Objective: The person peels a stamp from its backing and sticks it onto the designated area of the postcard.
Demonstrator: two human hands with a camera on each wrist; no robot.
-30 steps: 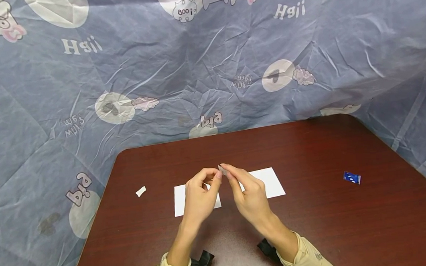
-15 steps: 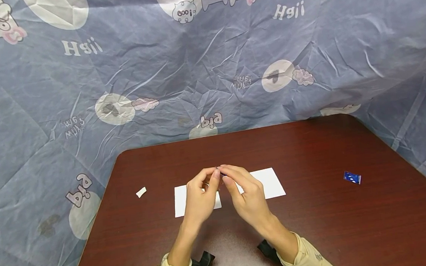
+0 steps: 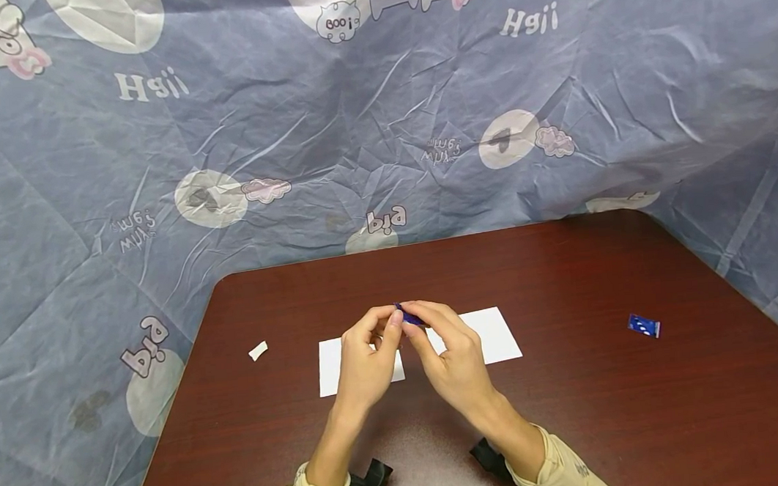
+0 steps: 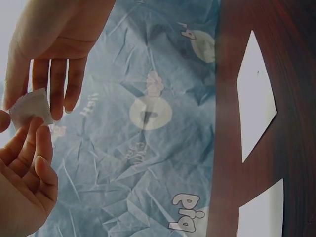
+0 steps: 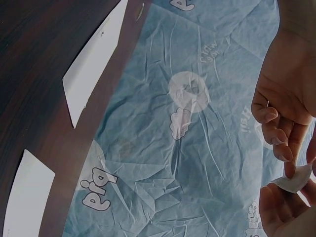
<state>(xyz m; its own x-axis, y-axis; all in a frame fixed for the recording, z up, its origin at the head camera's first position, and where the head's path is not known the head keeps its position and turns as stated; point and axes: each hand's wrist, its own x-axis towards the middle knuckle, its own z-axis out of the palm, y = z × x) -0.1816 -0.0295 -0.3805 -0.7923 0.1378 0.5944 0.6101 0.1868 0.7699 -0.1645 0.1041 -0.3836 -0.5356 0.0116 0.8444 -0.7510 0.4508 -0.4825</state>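
Head view: the left hand [image 3: 363, 358] and right hand [image 3: 459, 353] are pinching a small blue packet [image 3: 411, 318] above the worktop [image 3: 582, 402], where two white cards [image 3: 494, 334] are lying. Left wrist view: the packet's pale side [image 4: 30, 109] is showing. Right wrist view: the packet is curving between the hands.

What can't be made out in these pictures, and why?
Held packet: blue face mostly covered by fingers, head view.
Left sheet: middle behind the left hand, head view; end cut off by the bottom edge, left wrist view.
Blue sachet: white marks too small to read, head view.
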